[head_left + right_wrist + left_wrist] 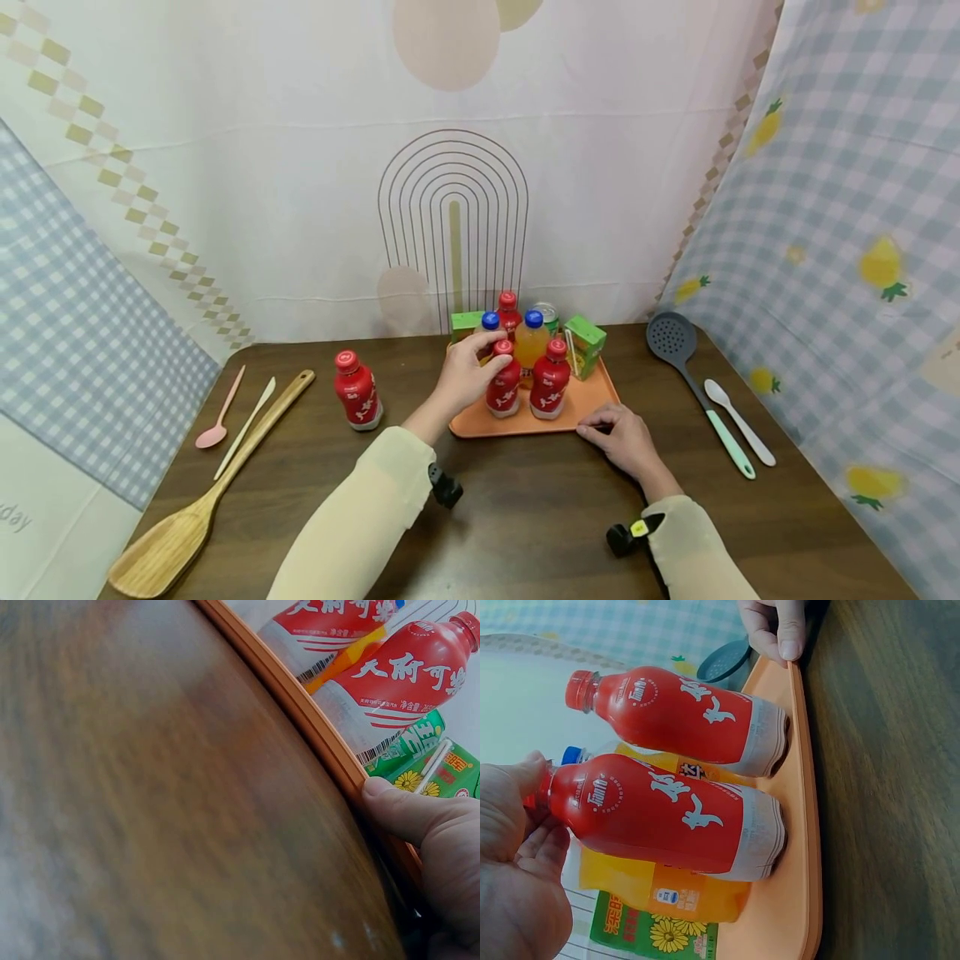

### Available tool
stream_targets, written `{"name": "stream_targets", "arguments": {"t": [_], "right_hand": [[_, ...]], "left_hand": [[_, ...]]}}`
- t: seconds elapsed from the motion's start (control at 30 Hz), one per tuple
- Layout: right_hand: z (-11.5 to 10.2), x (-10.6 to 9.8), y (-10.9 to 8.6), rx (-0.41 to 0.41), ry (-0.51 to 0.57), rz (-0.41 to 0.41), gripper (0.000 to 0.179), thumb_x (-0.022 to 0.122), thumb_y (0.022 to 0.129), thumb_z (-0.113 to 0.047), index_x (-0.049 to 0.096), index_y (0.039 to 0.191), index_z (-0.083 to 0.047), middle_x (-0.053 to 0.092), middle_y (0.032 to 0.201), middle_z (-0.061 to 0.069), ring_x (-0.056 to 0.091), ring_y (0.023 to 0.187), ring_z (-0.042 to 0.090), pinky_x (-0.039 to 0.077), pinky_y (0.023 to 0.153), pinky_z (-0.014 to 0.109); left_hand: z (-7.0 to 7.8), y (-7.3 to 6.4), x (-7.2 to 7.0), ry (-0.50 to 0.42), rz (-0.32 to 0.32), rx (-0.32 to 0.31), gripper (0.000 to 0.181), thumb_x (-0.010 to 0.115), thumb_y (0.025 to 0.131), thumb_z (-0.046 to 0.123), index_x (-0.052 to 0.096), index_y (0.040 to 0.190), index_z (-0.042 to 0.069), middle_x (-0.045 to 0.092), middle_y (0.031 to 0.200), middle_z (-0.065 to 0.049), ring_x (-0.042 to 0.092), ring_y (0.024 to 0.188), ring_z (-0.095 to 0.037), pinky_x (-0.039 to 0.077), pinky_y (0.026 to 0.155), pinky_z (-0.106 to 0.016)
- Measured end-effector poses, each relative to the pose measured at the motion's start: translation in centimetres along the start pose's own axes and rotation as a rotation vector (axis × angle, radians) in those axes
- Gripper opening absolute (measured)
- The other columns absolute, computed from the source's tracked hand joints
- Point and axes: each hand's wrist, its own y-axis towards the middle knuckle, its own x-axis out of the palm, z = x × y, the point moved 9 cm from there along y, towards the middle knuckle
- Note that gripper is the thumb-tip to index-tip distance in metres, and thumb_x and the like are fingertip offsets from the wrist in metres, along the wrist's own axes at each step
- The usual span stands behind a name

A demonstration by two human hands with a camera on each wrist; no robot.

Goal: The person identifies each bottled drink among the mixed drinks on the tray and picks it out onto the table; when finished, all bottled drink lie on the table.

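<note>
My left hand (pixel 467 375) grips a red soda bottle (pixel 503 392) by its cap and neck, as the left wrist view shows at close range. That bottle stands upright at the front of an orange tray (pixel 471 429). A second red bottle (pixel 551 383) is just to its right. My right hand (pixel 622 437) pinches the tray's front right corner, thumb on the rim (pixel 352 780). Behind the front bottles are an orange drink bottle (pixel 531 343) with a blue cap, a third red bottle (pixel 508 312), a green can (pixel 546 315) and a green drink carton (pixel 585 342).
Left of the tray stands another red bottle (pixel 357 392). A wooden spatula (pixel 172 533), a cream-coloured knife (pixel 247 425) and a pink spoon (pixel 217 429) lie at the table's left. On the right are a slotted turner (pixel 675 337) and a white spoon (pixel 738 421). A curtain (pixel 322 208) hangs behind.
</note>
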Motion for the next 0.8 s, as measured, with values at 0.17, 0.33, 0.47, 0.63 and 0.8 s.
{"name": "stream_targets", "arguments": {"t": [0.17, 0.33, 0.47, 0.63, 0.8], "right_hand": [[0.2, 0.2, -0.1, 0.006, -0.011, -0.007, 0.005, 0.078, 0.080, -0.034, 0.075, 0.081, -0.030, 0.064, 0.085, -0.014, 0.056, 0.087, 0.011, 0.046, 0.080, 0.035], [-0.1, 0.0, 0.0, -0.001, 0.003, -0.005, 0.005, 0.079, 0.080, -0.032, 0.075, 0.080, -0.030, 0.064, 0.084, -0.014, 0.057, 0.087, 0.011, 0.046, 0.080, 0.036], [-0.3, -0.1, 0.1, -0.003, 0.009, 0.001, 0.005, 0.079, 0.080, -0.030, 0.074, 0.079, -0.029, 0.064, 0.084, -0.013, 0.057, 0.087, 0.011, 0.046, 0.080, 0.037], [-0.2, 0.1, 0.1, 0.004, -0.006, -0.005, 0.008, 0.077, 0.081, -0.035, 0.075, 0.080, -0.027, 0.064, 0.084, -0.013, 0.056, 0.087, 0.011, 0.046, 0.079, 0.035], [-0.2, 0.1, 0.0, 0.006, -0.001, -0.009, 0.006, 0.077, 0.081, -0.034, 0.075, 0.080, -0.029, 0.064, 0.085, -0.013, 0.056, 0.087, 0.011, 0.046, 0.080, 0.037]], "left_hand": [[0.0, -0.6, -0.8, 0.025, 0.028, 0.010, 0.037, 0.071, 0.088, 0.014, 0.064, 0.124, 0.004, 0.063, 0.122, -0.007, 0.062, 0.109, -0.019, 0.051, 0.090, -0.030], [0.1, -1.1, -2.2, 0.048, 0.074, 0.021, 0.037, 0.073, 0.086, 0.013, 0.066, 0.121, 0.004, 0.065, 0.118, -0.009, 0.064, 0.103, -0.020, 0.053, 0.087, -0.032], [0.0, -1.6, -3.2, 0.033, 0.099, 0.022, 0.036, 0.073, 0.085, 0.013, 0.066, 0.120, 0.004, 0.065, 0.116, -0.009, 0.065, 0.101, -0.020, 0.053, 0.086, -0.031], [-0.1, -2.0, -4.4, 0.025, 0.121, 0.033, 0.036, 0.074, 0.085, 0.012, 0.066, 0.119, 0.002, 0.067, 0.114, -0.010, 0.066, 0.099, -0.020, 0.054, 0.086, -0.033], [-0.1, -2.4, -5.6, 0.053, 0.137, 0.040, 0.037, 0.075, 0.084, 0.012, 0.066, 0.118, 0.001, 0.068, 0.112, -0.011, 0.066, 0.098, -0.020, 0.054, 0.085, -0.034]]}}
